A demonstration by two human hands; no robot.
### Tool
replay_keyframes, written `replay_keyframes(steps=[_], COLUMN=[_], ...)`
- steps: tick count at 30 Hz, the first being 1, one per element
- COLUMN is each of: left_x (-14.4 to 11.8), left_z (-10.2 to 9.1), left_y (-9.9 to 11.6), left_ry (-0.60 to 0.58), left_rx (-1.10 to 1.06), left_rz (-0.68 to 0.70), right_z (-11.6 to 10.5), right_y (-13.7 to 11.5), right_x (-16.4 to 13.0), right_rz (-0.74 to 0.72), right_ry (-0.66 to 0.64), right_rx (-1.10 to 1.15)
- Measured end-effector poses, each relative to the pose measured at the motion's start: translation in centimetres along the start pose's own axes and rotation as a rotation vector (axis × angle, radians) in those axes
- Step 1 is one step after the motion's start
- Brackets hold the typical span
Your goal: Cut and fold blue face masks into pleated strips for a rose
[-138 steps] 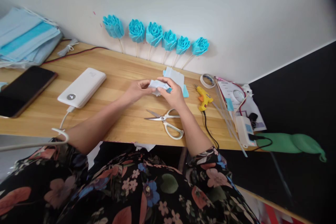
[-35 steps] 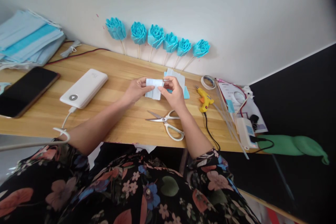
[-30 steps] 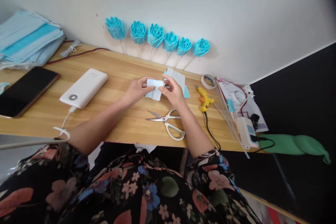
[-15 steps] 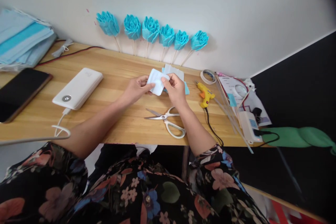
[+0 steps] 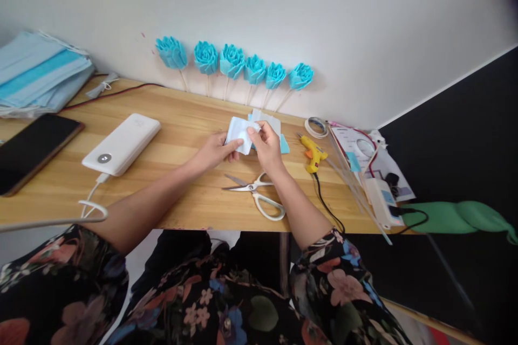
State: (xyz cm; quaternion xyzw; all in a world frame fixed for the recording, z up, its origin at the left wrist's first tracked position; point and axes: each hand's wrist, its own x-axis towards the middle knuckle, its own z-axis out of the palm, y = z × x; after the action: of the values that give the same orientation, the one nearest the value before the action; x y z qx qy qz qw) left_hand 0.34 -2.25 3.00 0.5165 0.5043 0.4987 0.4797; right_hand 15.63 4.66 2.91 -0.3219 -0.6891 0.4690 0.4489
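A small pale blue-white fabric piece (image 5: 238,133) is held just above the wooden desk (image 5: 174,118), pinched between both hands. My left hand (image 5: 212,152) grips its lower left edge with thumb and fingers. My right hand (image 5: 266,145) pinches its right edge. Right behind the hands lie more cut fabric pieces (image 5: 267,121) in a small pile. White-handled scissors (image 5: 256,195) lie open on the desk just in front of my right hand.
Several blue fabric roses on sticks (image 5: 232,62) lean on the wall. A white power bank (image 5: 121,144), a phone (image 5: 32,148) and stacked face masks (image 5: 38,73) lie left. A yellow glue gun (image 5: 311,152), tape roll (image 5: 317,126), thin sticks (image 5: 356,188) and papers lie right.
The fabric piece went from bunched, to stretched flat between both hands, to tilted and held up at an angle. The camera view shifted slightly.
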Motion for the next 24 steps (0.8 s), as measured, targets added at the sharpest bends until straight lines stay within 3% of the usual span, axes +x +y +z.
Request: replay_keyframes(steps=[6, 16, 24], left_x=[0.0, 0.0, 0.2], left_z=[-0.2, -0.4, -1.1], left_y=[0.4, 0.7, 0.1], left_ry=[0.11, 0.247, 0.175], left_rx=[-0.061, 0.019, 0.193], left_rz=[0.029, 0.016, -0.002], right_z=[0.3, -0.1, -0.8], right_y=[-1.1, -0.2, -0.5], right_x=[-0.1, 0.3, 1.0], right_rz=[0.079, 0.114, 0.132], right_ry=[-0.093, -0.137, -0.151], right_rx=[0.066, 0.082, 0.11])
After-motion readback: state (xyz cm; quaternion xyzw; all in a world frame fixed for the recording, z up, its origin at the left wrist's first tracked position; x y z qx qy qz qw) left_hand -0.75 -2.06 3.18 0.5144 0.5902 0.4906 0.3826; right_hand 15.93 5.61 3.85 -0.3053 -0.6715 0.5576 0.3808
